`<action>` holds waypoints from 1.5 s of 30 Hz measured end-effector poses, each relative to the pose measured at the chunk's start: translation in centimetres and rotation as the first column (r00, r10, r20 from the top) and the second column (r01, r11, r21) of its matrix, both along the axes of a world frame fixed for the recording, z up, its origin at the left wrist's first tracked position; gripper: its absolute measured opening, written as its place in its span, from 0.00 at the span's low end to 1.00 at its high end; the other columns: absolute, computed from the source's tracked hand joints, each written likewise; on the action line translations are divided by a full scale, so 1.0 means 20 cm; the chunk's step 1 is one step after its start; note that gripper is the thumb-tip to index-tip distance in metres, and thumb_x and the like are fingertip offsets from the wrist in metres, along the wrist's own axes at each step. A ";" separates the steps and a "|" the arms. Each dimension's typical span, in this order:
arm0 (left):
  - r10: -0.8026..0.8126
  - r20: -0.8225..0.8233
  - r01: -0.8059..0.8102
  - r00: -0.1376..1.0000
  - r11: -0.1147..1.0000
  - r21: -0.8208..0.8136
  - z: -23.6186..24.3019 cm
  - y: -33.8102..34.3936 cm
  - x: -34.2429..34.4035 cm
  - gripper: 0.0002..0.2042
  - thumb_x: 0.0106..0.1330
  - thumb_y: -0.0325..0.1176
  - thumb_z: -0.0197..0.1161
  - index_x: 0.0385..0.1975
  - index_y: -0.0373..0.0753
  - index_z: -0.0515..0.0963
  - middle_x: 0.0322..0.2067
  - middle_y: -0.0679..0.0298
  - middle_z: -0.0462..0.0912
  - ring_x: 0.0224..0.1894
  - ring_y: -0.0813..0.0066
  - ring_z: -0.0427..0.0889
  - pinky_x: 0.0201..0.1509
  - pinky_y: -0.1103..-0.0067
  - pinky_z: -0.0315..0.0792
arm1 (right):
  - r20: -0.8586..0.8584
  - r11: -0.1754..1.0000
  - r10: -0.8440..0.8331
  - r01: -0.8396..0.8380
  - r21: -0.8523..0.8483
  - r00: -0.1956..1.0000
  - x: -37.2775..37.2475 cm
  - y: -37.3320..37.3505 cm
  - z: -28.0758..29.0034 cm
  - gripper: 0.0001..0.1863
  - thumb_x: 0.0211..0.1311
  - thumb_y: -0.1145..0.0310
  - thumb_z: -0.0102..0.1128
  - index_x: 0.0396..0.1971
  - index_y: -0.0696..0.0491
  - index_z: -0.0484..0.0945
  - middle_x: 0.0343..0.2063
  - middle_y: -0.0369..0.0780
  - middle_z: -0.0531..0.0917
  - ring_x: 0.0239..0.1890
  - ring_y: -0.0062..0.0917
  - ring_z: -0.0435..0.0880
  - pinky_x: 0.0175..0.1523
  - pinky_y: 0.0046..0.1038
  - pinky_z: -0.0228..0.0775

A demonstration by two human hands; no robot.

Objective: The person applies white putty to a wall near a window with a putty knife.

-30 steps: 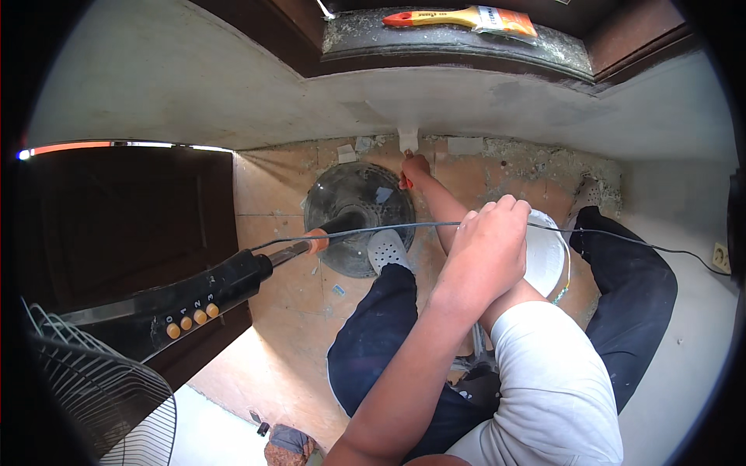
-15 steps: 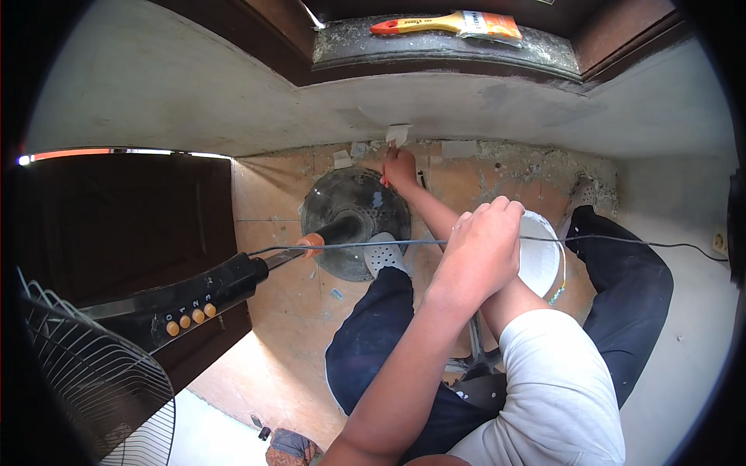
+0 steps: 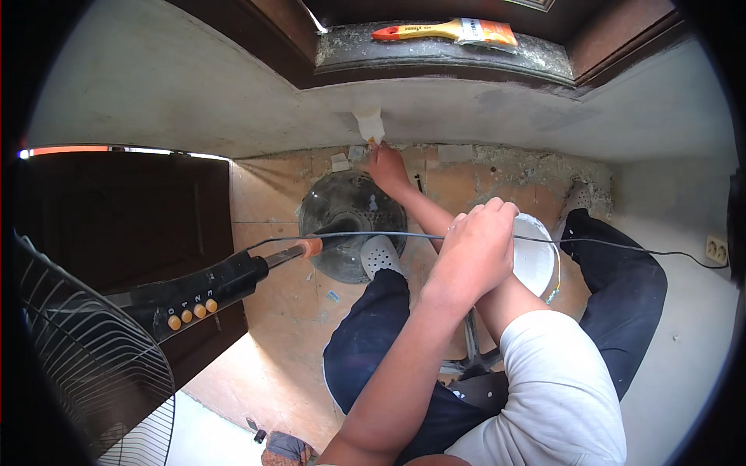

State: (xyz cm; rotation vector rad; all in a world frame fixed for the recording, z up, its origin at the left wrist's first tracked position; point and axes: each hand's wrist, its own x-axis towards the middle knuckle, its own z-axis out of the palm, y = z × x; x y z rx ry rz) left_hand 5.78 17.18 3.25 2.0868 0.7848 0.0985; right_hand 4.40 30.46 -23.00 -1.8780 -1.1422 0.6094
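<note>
The right hand (image 3: 388,169) grips a pale flat-bladed tool (image 3: 371,129), its blade against the wall (image 3: 256,101) just above the floor. The left hand (image 3: 478,245), fingers bent, is beside a white tub (image 3: 536,266); what it holds cannot be told. Farther out, fan buttons (image 3: 200,311) carry small marks, and a paintbrush (image 3: 435,31) (printing on handle and wrapper) lies on the ledge (image 3: 350,50)

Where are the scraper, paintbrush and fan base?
Scraper (image 3: 371,125), head view: on its blade.
Paintbrush (image 3: 441,32), head view: on its yellow handle.
Fan base (image 3: 332,201), head view: on its dark upper surface.
</note>
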 end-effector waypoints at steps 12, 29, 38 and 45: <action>-0.020 0.001 0.020 1.000 1.000 0.003 -0.01 0.00 0.03 0.11 0.64 0.26 0.51 0.43 0.32 0.75 0.40 0.52 0.78 0.45 0.55 0.78 0.52 0.65 0.72 | -0.643 0.860 -0.391 0.013 -0.510 0.658 0.03 -0.02 -0.11 0.27 0.72 0.58 0.35 0.19 0.63 0.69 0.11 0.43 0.75 0.07 0.29 0.74 0.11 0.29 0.67; -0.005 0.032 0.004 0.999 1.000 0.030 -0.02 0.00 0.01 0.11 0.63 0.26 0.51 0.42 0.32 0.75 0.38 0.51 0.78 0.44 0.54 0.78 0.50 0.65 0.72 | -0.430 0.930 -0.041 0.191 0.313 0.902 -0.09 -0.09 0.49 0.19 0.71 0.63 0.40 0.24 0.61 0.70 0.14 0.46 0.74 0.18 0.35 0.75 0.22 0.34 0.64; 0.005 0.011 -0.005 1.000 1.000 0.003 0.00 0.01 0.02 0.11 0.63 0.26 0.52 0.43 0.32 0.74 0.39 0.52 0.78 0.45 0.54 0.78 0.51 0.65 0.71 | -0.031 0.977 -0.212 0.213 0.003 0.977 0.06 0.00 -0.20 0.23 0.71 0.58 0.37 0.25 0.61 0.74 0.11 0.48 0.76 0.11 0.35 0.78 0.21 0.37 0.70; -0.004 0.001 0.004 1.000 1.000 0.003 0.00 0.02 0.01 0.11 0.63 0.26 0.52 0.43 0.32 0.74 0.39 0.51 0.78 0.44 0.54 0.78 0.52 0.65 0.71 | -0.496 0.826 -0.423 0.098 -0.555 0.758 0.05 -0.06 -0.16 0.29 0.71 0.55 0.36 0.16 0.61 0.71 0.08 0.43 0.73 0.07 0.31 0.75 0.14 0.34 0.67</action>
